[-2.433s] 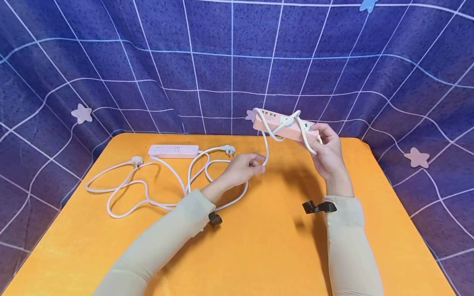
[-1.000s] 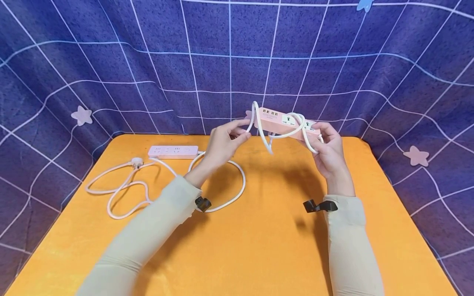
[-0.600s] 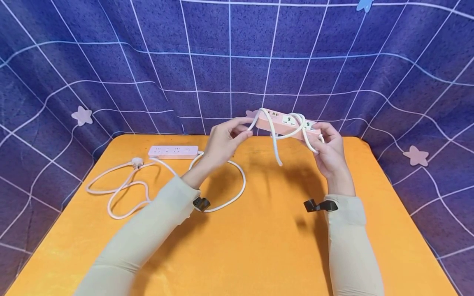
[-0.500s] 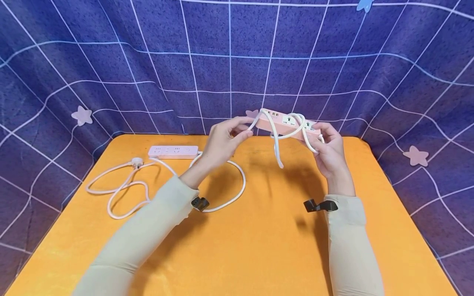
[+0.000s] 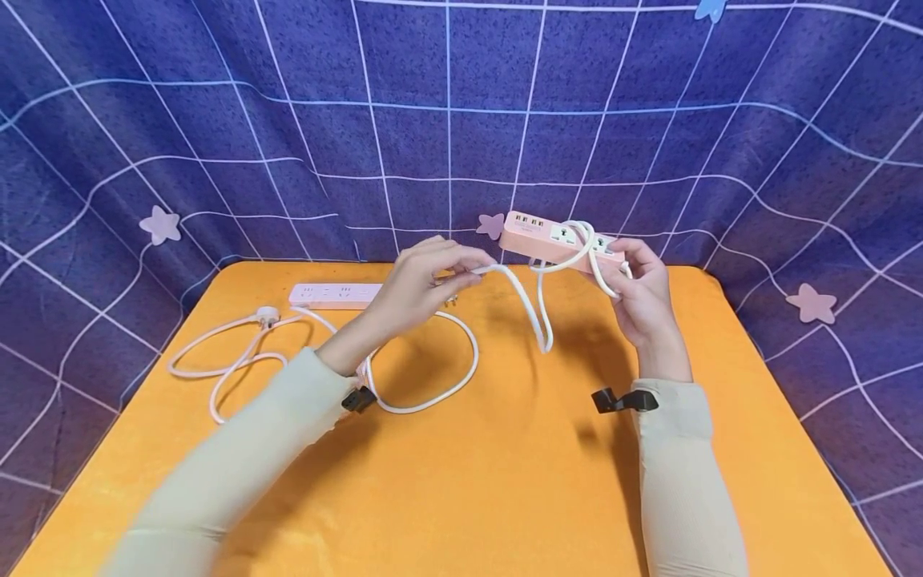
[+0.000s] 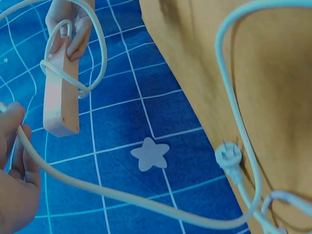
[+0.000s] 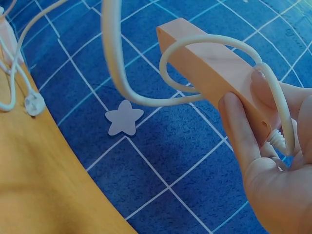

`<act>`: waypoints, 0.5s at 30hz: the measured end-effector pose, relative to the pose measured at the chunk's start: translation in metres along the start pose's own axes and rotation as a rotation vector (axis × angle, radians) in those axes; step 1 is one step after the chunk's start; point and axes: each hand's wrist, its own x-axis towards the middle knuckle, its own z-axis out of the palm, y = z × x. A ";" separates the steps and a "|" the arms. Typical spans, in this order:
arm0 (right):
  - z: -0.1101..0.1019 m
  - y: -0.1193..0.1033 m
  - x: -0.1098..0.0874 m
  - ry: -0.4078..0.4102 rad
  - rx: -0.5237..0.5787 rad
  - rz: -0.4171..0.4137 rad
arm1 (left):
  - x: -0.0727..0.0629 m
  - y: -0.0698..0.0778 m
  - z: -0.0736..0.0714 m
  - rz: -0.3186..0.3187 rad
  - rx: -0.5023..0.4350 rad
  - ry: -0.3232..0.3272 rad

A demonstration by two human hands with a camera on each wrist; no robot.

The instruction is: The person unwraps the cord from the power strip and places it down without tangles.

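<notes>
In the head view my right hand (image 5: 640,292) grips the near right end of a pink power strip (image 5: 530,240), held up above the table. The right wrist view shows fingers and thumb on both sides of the strip (image 7: 209,73), beside the ribbed base of its cord. One loop of white cord (image 5: 577,240) still wraps the strip. My left hand (image 5: 425,280) pinches that cord left of the strip, and a slack length (image 5: 537,320) sags between the hands. In the left wrist view the cord (image 6: 122,195) runs out from between thumb and fingers.
A second pink power strip (image 5: 332,296) lies at the table's back left. Its plug (image 5: 267,316) and cord rest near it. Another plug (image 6: 228,155) sits near the back edge. A cord loop (image 5: 472,353) lies mid-table. A dark blue grid curtain (image 5: 447,144) hangs behind.
My left hand rose to the strip's left end, took a cord turn off it, and moved left and slightly down with the cord. The right hand stays nearly still.
</notes>
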 end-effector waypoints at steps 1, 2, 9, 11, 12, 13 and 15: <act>0.000 0.000 0.000 0.001 0.000 0.001 | -0.002 0.000 -0.002 0.032 0.010 -0.013; 0.000 0.000 0.000 0.002 -0.001 0.001 | -0.004 0.000 -0.003 0.063 0.019 -0.026; -0.001 0.000 0.000 0.010 -0.004 0.004 | -0.019 0.001 -0.010 0.260 0.039 -0.153; 0.000 0.000 0.000 0.013 -0.009 0.005 | -0.024 0.002 -0.010 0.302 0.049 -0.188; 0.000 0.000 0.000 0.013 -0.008 0.006 | -0.027 0.002 -0.009 0.320 0.055 -0.205; 0.000 0.000 0.000 0.012 -0.008 0.006 | -0.030 0.003 -0.009 0.336 0.063 -0.221; 0.000 0.000 0.000 0.011 -0.006 0.006 | -0.035 0.005 -0.007 0.361 0.089 -0.248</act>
